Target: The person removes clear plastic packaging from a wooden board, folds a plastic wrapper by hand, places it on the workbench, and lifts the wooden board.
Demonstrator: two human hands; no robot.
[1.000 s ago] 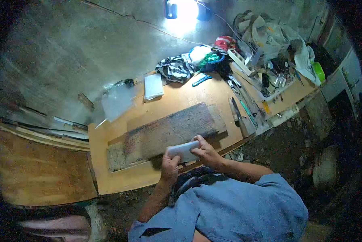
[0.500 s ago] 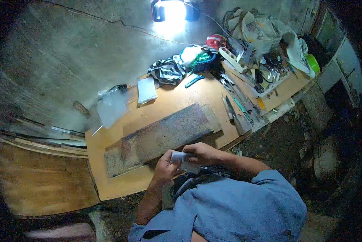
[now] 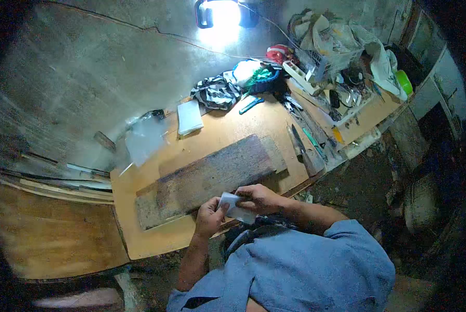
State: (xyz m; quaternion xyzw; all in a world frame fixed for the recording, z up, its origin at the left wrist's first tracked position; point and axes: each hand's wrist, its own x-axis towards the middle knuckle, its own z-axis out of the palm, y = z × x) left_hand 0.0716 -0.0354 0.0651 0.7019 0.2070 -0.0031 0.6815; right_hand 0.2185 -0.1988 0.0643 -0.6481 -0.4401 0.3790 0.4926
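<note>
In the head view, my left hand [image 3: 209, 217] grips the left edge of a small whitish, partly see-through sheet [image 3: 238, 211], its thumb lying across the front. At the sheet's upper right, the bent fingers of my right hand [image 3: 260, 199] pinch it. Whether the sheet is plastic or paper, one layer or several, I cannot make out. Both hands are close to my body, over the near edge of the table. Just beyond them lies a long, worn wooden board [image 3: 207, 179], apart from the sheet.
On the tabletop [image 3: 134, 244] lie a white pad [image 3: 190, 117], a clear plastic bag [image 3: 145, 140], a blue cutter [image 3: 251, 105] and a knife [image 3: 298, 139]. A striped bag [image 3: 216, 92] and a tool tray [image 3: 355, 117] stand farther back. A bright lamp [image 3: 226, 14] hangs on the wall.
The sheet has turned slightly and shows more of its face between my fingers. Both hands keep their hold and have shifted only a little.
</note>
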